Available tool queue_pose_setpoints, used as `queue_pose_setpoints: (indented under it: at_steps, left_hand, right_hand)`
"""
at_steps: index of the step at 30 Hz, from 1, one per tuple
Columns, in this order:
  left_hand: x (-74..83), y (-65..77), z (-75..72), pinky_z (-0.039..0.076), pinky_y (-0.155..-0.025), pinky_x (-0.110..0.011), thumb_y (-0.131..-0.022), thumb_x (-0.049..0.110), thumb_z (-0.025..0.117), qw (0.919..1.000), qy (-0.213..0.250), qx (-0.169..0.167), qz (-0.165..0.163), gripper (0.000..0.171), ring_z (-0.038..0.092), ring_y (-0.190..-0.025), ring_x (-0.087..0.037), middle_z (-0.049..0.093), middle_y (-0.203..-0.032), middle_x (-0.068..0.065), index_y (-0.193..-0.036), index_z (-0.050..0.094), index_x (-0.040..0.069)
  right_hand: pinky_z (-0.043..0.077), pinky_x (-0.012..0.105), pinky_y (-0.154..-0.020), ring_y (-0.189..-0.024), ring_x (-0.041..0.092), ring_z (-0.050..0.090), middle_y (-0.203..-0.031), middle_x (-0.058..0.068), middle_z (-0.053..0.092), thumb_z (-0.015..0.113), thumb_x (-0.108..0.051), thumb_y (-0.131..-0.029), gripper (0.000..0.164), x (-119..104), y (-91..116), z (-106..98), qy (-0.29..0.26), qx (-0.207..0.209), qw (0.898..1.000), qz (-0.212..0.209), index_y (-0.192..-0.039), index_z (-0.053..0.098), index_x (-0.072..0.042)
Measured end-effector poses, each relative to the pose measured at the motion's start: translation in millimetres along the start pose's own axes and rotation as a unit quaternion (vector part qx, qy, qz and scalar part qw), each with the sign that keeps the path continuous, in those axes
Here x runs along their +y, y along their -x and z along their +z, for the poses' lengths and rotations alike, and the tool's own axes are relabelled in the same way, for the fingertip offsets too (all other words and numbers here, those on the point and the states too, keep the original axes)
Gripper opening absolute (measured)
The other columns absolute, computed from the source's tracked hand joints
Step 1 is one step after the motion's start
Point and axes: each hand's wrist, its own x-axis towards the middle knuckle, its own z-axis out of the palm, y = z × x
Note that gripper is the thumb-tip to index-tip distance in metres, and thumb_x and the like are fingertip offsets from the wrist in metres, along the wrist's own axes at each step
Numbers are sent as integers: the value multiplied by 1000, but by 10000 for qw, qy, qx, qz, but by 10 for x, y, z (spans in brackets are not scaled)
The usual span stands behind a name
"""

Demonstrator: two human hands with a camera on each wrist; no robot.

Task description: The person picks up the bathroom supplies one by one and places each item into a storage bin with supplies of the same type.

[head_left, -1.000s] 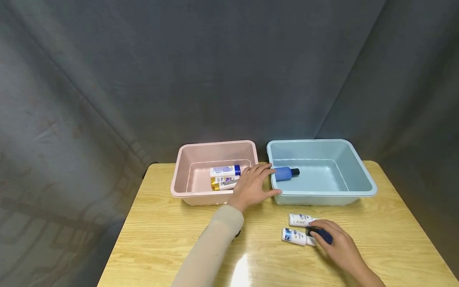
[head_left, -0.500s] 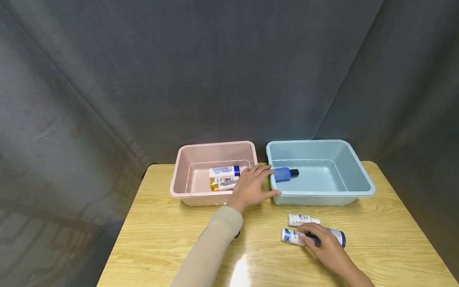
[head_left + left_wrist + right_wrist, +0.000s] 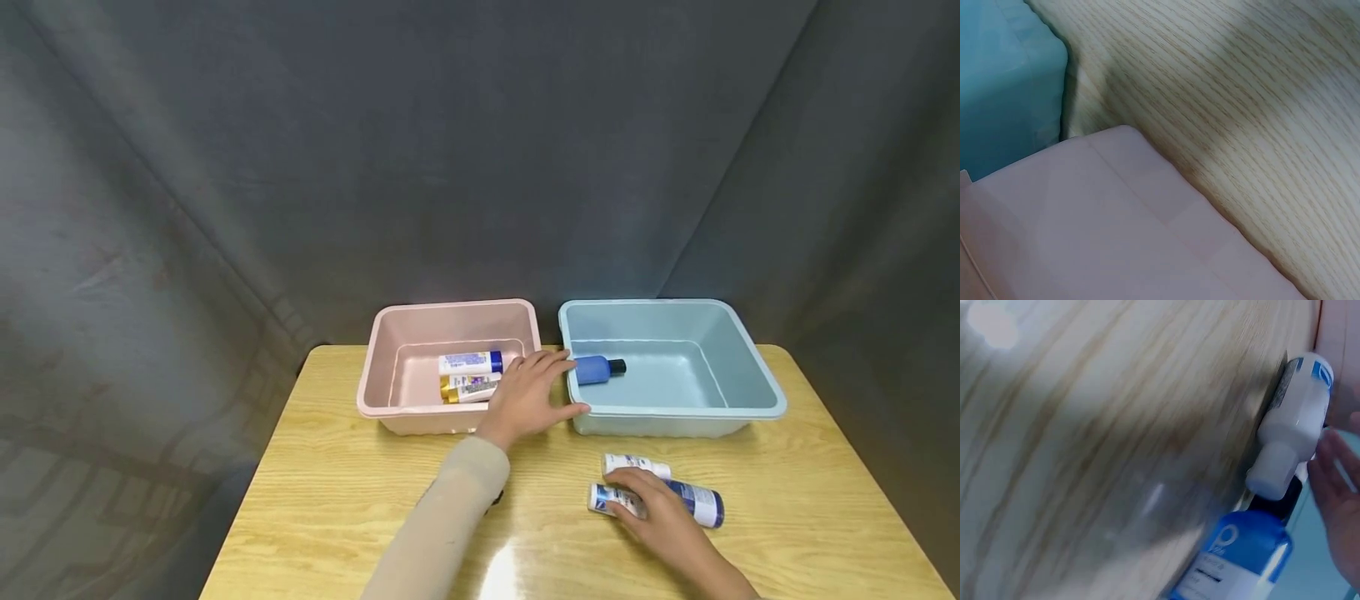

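Note:
In the head view, my left hand point(image 3: 521, 404) reaches between the two tubs. Its spread fingertips and thumb are right at the left rim of the light blue tub point(image 3: 682, 412). Lower right, my right hand point(image 3: 663, 521) is over a small white bottle point(image 3: 615, 498), thumb and fingers spread on either side. That bottle lies on its side, partly covered by the hand. Behind it lies another white bottle point(image 3: 636, 464), and to its right a dark blue bottle point(image 3: 697, 504). The right wrist view shows the near white bottle point(image 3: 1297, 409) beside loosely bent fingers point(image 3: 1335, 469).
A pink tub point(image 3: 420, 412) stands left of the blue one, holding a white bottle with a blue cap point(image 3: 467, 363) and gold-capped bottles point(image 3: 472, 389). A blue bottle point(image 3: 594, 370) with a black cap lies in the blue tub. The wooden table point(image 3: 322, 500) ends before a grey curtain point(image 3: 480, 150).
My right hand has moved left, off the dark blue bottle and over the near white bottle. The dark blue bottle lies further right and uncovered. My left hand has stayed at the tub rim.

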Motion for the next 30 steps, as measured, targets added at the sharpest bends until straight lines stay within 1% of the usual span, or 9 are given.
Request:
queue_pose_setpoints:
  at_steps: [3, 6, 10, 13, 18, 23, 30]
  left_hand:
    - [-3, 5, 11, 24, -118, -43, -86, 82, 36, 10000, -63, 32, -7, 83, 31, -144, -18, 33, -158, 11, -152, 38, 33]
    - [-5, 8, 16, 25, -117, -43, -86, 82, 37, 9999, -103, 62, -3, 82, 31, -144, -17, 33, -158, 11, -152, 40, 33]
    - [0, 12, 19, 25, -117, -42, -86, 82, 37, 9999, -98, 55, -6, 82, 30, -144, -16, 32, -158, 12, -151, 40, 33]
    - [3, 15, 20, 25, -117, -42, -86, 82, 36, 9999, -91, 67, -18, 82, 30, -144, -15, 32, -158, 13, -151, 40, 33]
    - [12, 15, 18, 25, -117, -42, -86, 82, 35, 9999, -135, 98, -25, 82, 30, -144, -15, 32, -158, 13, -151, 40, 33]
    - [11, 10, 4, 26, -117, -42, -86, 82, 35, 9997, -205, 110, -5, 82, 31, -143, -15, 32, -158, 13, -151, 40, 33]
    - [14, 13, -7, 26, -117, -42, -86, 82, 36, 9999, -129, 56, -35, 82, 30, -144, -14, 32, -158, 13, -151, 39, 33]
  right_hand:
    - [52, 49, -90, -108, 27, 64, -114, 3, 68, 87, -12, -73, 40, -36, -9, 45, 49, -139, 9998, 150, -110, 72, -10]
    - [52, 48, -90, -107, 26, 64, -113, 1, 68, 86, -12, -74, 39, -60, -7, 77, 121, -246, 9990, 342, -110, 72, -10]
    - [52, 48, -90, -108, 26, 63, -112, 0, 68, 86, -12, -74, 39, -69, 12, 87, 166, -271, 9984, 473, -110, 72, -11]
    - [52, 49, -90, -108, 27, 63, -113, 2, 68, 86, -11, -73, 40, -60, 14, 82, 179, -225, 9987, 412, -110, 71, -11]
    - [53, 49, -89, -107, 28, 64, -112, 2, 69, 87, -10, -72, 42, -25, -3, 75, 245, -100, 9995, 195, -111, 71, -10]
    - [53, 49, -87, -105, 27, 65, -111, 1, 69, 88, -11, -71, 42, 7, -14, 91, 325, 41, 9995, 17, -110, 72, -11]
    - [53, 47, -86, -104, 24, 65, -110, 0, 69, 89, -11, -69, 43, 23, 12, 120, 365, 82, 9993, 33, -109, 72, -12]
